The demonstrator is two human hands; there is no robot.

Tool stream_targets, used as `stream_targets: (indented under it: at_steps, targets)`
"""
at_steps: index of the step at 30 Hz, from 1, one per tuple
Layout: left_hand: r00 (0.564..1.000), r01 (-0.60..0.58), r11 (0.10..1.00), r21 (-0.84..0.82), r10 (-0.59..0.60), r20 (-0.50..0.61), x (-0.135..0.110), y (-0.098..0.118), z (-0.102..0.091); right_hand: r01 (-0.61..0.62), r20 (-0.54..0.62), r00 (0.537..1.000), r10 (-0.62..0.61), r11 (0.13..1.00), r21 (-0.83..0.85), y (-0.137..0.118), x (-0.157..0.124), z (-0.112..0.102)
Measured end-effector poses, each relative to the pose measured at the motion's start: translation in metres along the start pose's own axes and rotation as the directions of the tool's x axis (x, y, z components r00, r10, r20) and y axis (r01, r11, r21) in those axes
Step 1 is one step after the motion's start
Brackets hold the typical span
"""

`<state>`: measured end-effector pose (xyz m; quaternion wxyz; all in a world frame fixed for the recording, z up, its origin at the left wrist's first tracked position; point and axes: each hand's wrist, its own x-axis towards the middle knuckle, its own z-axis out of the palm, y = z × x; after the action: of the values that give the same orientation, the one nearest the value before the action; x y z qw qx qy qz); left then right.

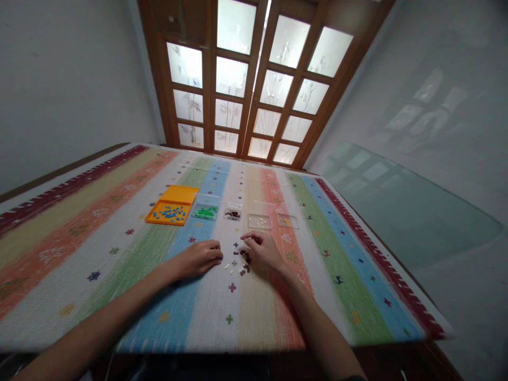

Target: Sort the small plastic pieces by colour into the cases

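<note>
A loose pile of small dark brown pieces (246, 260) and cream pieces (232, 266) lies on the striped cloth between my hands. They look like little building bricks, too small to make out well. To the left of the pile rests my left hand (204, 256), its fingers curled down and together, with no piece showing in them. My right hand (262, 252) is over the pile's right side, thumb and forefinger pinched. Whatever is between those fingertips is too small to tell. Part of the pile is hidden under this hand.
Beyond my hands stands a row of containers: an orange open case (171, 222) with blue pieces, then clear boxes with green pieces (205, 212), brown pieces (233, 214), cream pieces (257, 221) and yellow-orange pieces (286, 220). A striped tablecloth (138, 286) covers the table.
</note>
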<state>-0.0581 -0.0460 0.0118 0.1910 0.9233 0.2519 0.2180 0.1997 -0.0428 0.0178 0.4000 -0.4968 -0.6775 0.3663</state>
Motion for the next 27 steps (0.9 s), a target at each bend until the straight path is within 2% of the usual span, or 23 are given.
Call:
stream_targets:
  at_steps: [4,7,10,15,18,23,25,27]
  targets:
    - [0.993,0.066,0.997,0.028,-0.063,-0.095,-0.002,-0.011,-0.022,0.011,-0.013,1.000,-0.011,1.000,-0.009,0.000,0.000,0.000]
    - [0.966,0.147,0.986,0.075,-0.127,-0.224,-0.007,-0.032,-0.048,0.010,0.000,1.000,-0.010,1.000,-0.018,-0.001,0.000,-0.001]
    - [0.901,0.278,0.952,0.128,-0.212,-0.377,-0.015,-0.061,-0.075,0.020,0.008,1.000,-0.020,1.000,-0.009,-0.002,0.000,-0.001]
    - [0.782,0.515,0.836,0.192,-0.365,-0.505,-0.028,-0.099,-0.105,0.024,0.000,1.000,-0.024,1.000,0.010,-0.002,0.000,0.000]
    - [0.740,0.602,0.770,0.210,-0.440,-0.508,-0.032,-0.113,-0.112,0.022,0.000,1.000,-0.022,1.000,-0.015,-0.001,0.000,-0.001]
    - [0.706,0.670,0.711,0.213,-0.522,-0.479,-0.033,-0.123,-0.111,0.025,0.000,1.000,-0.025,0.999,-0.042,-0.001,0.000,-0.002]
    - [0.705,0.654,0.728,0.207,-0.486,-0.517,-0.033,-0.123,-0.109,0.037,-0.001,0.999,-0.037,0.998,-0.054,-0.002,0.000,-0.004]
    - [0.688,0.603,0.771,0.202,-0.375,-0.621,-0.034,-0.120,-0.109,0.053,-0.003,0.999,-0.054,0.996,-0.075,-0.003,0.001,-0.007]
